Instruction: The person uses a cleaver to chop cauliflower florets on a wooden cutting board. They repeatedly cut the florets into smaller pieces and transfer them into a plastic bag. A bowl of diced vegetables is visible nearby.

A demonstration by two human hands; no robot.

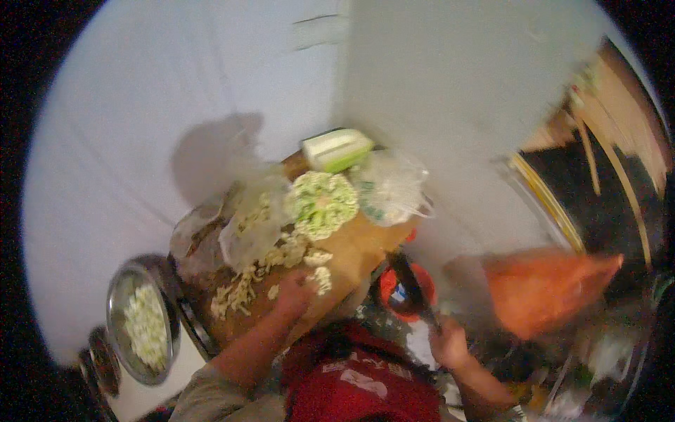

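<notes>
My right hand (449, 343) grips the handle of a dark, broad-bladed kitchen knife (408, 277), held beyond the right edge of the wooden board (353, 242). Over the board, my left hand (292, 295) is blurred, its fingertips beside a small cauliflower floret (321, 280); whether it grips the floret is unclear. Loose cauliflower pieces (237, 295) lie to the left of that hand. Farther back sits a larger cauliflower head (322, 204), pale green and cream. Behind it is a white and light green block-shaped item (337, 150).
A metal bowl (111, 311) of chopped pale pieces stands at left. Clear plastic bags (250, 237) and a white plastic bag (390, 192) rest along the board's far side. A red round container (430, 282) is below the knife. An orange bag (548, 293) lies at right. Walls (422, 79) rise behind.
</notes>
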